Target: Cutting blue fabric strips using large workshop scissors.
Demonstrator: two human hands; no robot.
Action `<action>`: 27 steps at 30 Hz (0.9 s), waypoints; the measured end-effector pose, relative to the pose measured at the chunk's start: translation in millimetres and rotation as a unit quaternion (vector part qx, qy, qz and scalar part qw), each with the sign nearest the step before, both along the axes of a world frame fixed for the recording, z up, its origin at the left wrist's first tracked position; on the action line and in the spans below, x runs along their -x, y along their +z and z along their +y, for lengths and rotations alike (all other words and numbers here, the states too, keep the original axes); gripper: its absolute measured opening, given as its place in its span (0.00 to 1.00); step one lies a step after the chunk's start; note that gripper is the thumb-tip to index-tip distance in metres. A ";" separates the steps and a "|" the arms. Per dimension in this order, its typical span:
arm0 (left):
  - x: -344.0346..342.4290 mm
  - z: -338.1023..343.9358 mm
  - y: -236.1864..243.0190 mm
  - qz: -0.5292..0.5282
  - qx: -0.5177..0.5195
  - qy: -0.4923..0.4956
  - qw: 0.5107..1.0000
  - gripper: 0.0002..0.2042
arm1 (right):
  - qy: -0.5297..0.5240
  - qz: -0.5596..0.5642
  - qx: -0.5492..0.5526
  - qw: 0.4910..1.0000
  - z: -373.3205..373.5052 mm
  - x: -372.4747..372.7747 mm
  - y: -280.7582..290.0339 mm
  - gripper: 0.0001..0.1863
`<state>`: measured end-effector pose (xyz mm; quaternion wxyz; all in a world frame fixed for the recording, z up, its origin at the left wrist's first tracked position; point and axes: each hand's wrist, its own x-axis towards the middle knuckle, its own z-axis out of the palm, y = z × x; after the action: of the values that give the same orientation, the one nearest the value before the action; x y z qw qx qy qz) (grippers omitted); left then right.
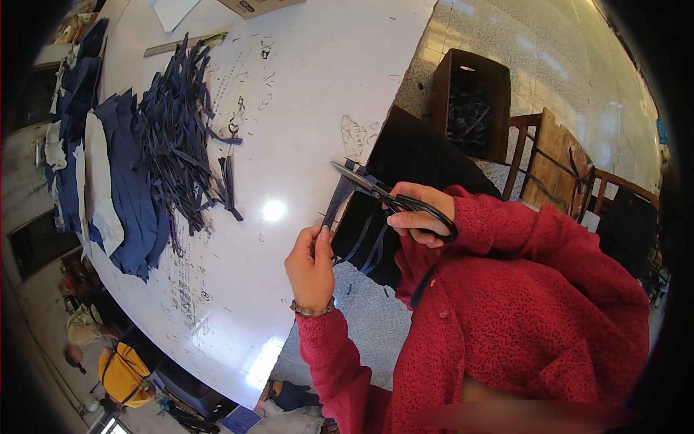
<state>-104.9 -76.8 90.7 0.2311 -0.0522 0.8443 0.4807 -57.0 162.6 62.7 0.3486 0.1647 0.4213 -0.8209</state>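
My left hand point(311, 264), with a watch or bracelet on its wrist, pinches the end of a dark blue fabric strip point(337, 200) at the table's edge. Black-handled scissors point(370, 186) are gripped in my right hand point(425, 211), fingers through the handles. Their blades point to the upper left and lie across the strip's far end; whether they touch the cloth I cannot tell. Over black cloth point(426, 148) by the edge, more thin strips point(374, 249) hang down. A heap of cut blue strips point(177, 137) lies farther left on the white table point(289, 94).
Blue fabric pieces point(134, 188) are stacked left of the heap, near a ruler point(166, 48). A cardboard box point(256, 6) stands at the table's far end. On the floor, a brown bin point(473, 108) holds dark scraps beside a wooden chair point(553, 163). Another person point(123, 372) is at lower left.
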 end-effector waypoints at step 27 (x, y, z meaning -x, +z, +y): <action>1.5 -0.5 -2.8 0.072 0.075 -0.053 0.993 0.08 | 0.155 0.281 -0.212 0.923 -5.2 -36.5 0.2 0.27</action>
<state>-106.4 -77.3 87.9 0.1904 0.0102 0.8940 0.4055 -20.5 157.4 62.9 0.2960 -0.0697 0.6866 -0.6604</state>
